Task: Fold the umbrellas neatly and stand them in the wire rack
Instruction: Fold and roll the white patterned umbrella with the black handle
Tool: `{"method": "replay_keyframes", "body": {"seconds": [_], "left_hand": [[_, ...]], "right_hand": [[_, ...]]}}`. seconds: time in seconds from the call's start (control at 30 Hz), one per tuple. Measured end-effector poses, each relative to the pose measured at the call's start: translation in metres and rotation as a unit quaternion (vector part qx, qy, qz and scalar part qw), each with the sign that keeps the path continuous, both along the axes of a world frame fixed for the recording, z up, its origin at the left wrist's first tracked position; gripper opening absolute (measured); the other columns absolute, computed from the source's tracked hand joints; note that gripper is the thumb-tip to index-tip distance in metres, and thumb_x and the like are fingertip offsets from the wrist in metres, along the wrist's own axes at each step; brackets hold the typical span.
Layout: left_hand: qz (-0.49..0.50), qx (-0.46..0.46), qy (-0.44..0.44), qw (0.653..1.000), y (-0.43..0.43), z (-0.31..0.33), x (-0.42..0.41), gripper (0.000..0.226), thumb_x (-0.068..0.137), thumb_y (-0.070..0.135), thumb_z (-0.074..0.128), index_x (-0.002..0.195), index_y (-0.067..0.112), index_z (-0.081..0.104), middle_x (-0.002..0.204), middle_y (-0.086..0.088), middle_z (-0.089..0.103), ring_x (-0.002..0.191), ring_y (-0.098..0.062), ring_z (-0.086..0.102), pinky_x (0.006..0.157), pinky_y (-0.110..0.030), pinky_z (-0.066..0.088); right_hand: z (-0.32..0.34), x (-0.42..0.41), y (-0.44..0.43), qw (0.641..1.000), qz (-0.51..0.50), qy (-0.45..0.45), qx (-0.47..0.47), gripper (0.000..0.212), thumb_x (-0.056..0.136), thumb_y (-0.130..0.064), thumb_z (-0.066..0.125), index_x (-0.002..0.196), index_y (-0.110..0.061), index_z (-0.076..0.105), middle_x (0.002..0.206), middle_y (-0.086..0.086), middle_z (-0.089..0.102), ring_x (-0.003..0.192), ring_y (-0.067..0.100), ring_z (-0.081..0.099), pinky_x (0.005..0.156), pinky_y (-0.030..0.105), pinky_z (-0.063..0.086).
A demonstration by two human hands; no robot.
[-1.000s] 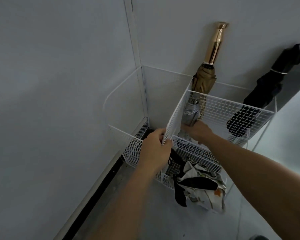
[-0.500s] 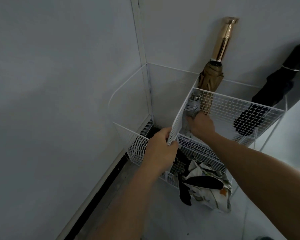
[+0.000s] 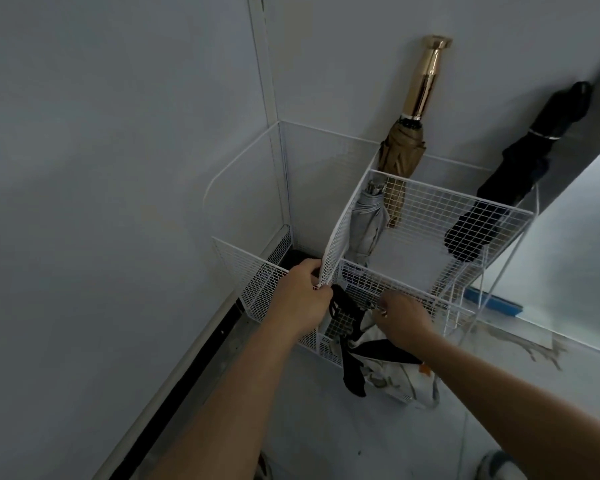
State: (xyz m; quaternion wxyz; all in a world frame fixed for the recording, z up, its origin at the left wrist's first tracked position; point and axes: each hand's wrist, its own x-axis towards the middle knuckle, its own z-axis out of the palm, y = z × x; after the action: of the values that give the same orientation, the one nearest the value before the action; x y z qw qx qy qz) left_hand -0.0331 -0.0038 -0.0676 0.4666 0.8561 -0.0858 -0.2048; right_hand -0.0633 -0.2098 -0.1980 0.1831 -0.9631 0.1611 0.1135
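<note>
Left hand (image 3: 302, 299) first: its fingers are curled round the near bottom corner of the mesh divider (image 3: 340, 233), thumb on the facing side, gripping the panel's edge. That divider rises at a slant inside the white wire rack (image 3: 465, 194), which stands in the corner against the pale wall (image 3: 118, 168). To the left of the divider is the rack's lower section, with something dark on its bottom that is too dim to make out.

Just right of the divider a grey umbrella (image 3: 366, 226) stands folded and upright, touching the panel. Behind it a tan umbrella (image 3: 400, 150) leans on the back wall, its gold handle (image 3: 426, 77) pointing up well above the rim.

Below, at the foot of the front mesh, a patterned umbrella (image 3: 395, 382) – white cloth with black bands – lies loosely bunched and unfolded on the floor (image 3: 326, 427), a black strap (image 3: 353, 374) trailing from it. Right hand (image 3: 400, 318) hovers over it with its fingers curled toward something small and shiny; whether it pinches this I cannot tell.

Farther right a black umbrella (image 3: 520, 171) leans folded in the far corner – its lower end is behind the mesh. A blue strip (image 3: 492, 301) lies on the floor beyond the rack's legs.
</note>
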Motion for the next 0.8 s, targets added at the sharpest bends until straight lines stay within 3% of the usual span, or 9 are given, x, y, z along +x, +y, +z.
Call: {"method": "replay_keyframes", "body": {"seconds": [0.07, 0.13, 0.27, 0.37, 0.47, 0.63, 0.8], "left_hand": [[-0.001, -0.005, 0.004, 1.000, -0.002, -0.001, -0.001, 0.043, 0.096, 0.015, 0.056, 0.138, 0.025, 0.051, 0.107, 0.000, 0.062, 0.090, -0.017, 0.065, 0.069, -0.025, 0.050], [-0.001, 0.000, 0.003, 1.000, -0.002, -0.005, 0.000, 0.043, 0.096, 0.015, 0.056, 0.138, 0.024, 0.050, 0.107, 0.000, 0.062, 0.089, -0.018, 0.065, 0.066, -0.023, 0.049], [0.002, 0.004, -0.003, 1.000, -0.005, -0.008, 0.003, 0.040, 0.096, 0.013, 0.054, 0.136, 0.020, 0.051, 0.107, -0.005, 0.064, 0.086, -0.024, 0.066, 0.058, -0.022, 0.045], [0.000, 0.004, -0.005, 1.000, -0.006, -0.010, 0.004, 0.037, 0.096, 0.013, 0.054, 0.132, 0.019, 0.053, 0.104, -0.006, 0.065, 0.083, -0.027, 0.066, 0.057, -0.026, 0.047], [-0.006, 0.008, -0.006, 1.000, -0.002, -0.013, 0.005, 0.039, 0.095, 0.011, 0.055, 0.134, 0.021, 0.053, 0.098, -0.008, 0.068, 0.083, -0.026, 0.068, 0.055, -0.022, 0.048], [-0.012, 0.010, 0.004, 1.000, 0.007, -0.014, 0.009, 0.048, 0.094, 0.011, 0.057, 0.139, 0.024, 0.050, 0.096, -0.005, 0.069, 0.067, -0.012, 0.061, 0.054, -0.020, 0.044], [-0.026, 0.035, -0.002, 0.999, 0.013, -0.010, 0.008, 0.047, 0.096, 0.016, 0.056, 0.142, 0.025, 0.047, 0.097, -0.002, 0.069, 0.068, -0.007, 0.057, 0.058, -0.020, 0.038]], "right_hand": [[-0.021, -0.006, -0.003, 0.994, -0.020, 0.107, 0.009, 0.052, 0.088, -0.048, 0.064, 0.125, -0.015, 0.053, 0.124, 0.007, 0.060, 0.112, 0.029, 0.058, 0.080, 0.034, 0.048], [-0.040, -0.004, 0.001, 0.986, -0.060, 0.150, 0.039, 0.075, 0.077, -0.064, 0.067, 0.131, -0.015, 0.048, 0.127, 0.008, 0.058, 0.114, 0.031, 0.057, 0.090, 0.040, 0.050], [-0.065, 0.011, 0.013, 0.985, -0.073, 0.152, -0.043, 0.086, 0.074, -0.080, 0.058, 0.127, -0.014, 0.049, 0.122, 0.009, 0.062, 0.111, 0.029, 0.060, 0.093, 0.042, 0.050], [-0.077, 0.018, 0.020, 0.980, -0.052, 0.142, -0.126, 0.080, 0.077, -0.076, 0.059, 0.125, -0.013, 0.049, 0.119, 0.008, 0.064, 0.109, 0.026, 0.063, 0.086, 0.036, 0.049], [-0.084, 0.021, 0.021, 0.980, -0.032, 0.130, -0.148, 0.061, 0.082, -0.061, 0.064, 0.121, -0.017, 0.048, 0.112, 0.003, 0.066, 0.103, 0.023, 0.065, 0.074, 0.031, 0.044], [-0.078, 0.015, 0.021, 0.990, -0.030, 0.092, -0.106, 0.058, 0.083, -0.062, 0.064, 0.117, -0.019, 0.045, 0.106, 0.002, 0.067, 0.099, 0.026, 0.067, 0.069, 0.032, 0.040], [-0.038, -0.002, 0.005, 0.997, -0.064, 0.044, -0.019, 0.056, 0.082, -0.057, 0.067, 0.116, -0.020, 0.044, 0.096, 0.005, 0.065, 0.085, 0.029, 0.064, 0.069, 0.034, 0.048]]}}
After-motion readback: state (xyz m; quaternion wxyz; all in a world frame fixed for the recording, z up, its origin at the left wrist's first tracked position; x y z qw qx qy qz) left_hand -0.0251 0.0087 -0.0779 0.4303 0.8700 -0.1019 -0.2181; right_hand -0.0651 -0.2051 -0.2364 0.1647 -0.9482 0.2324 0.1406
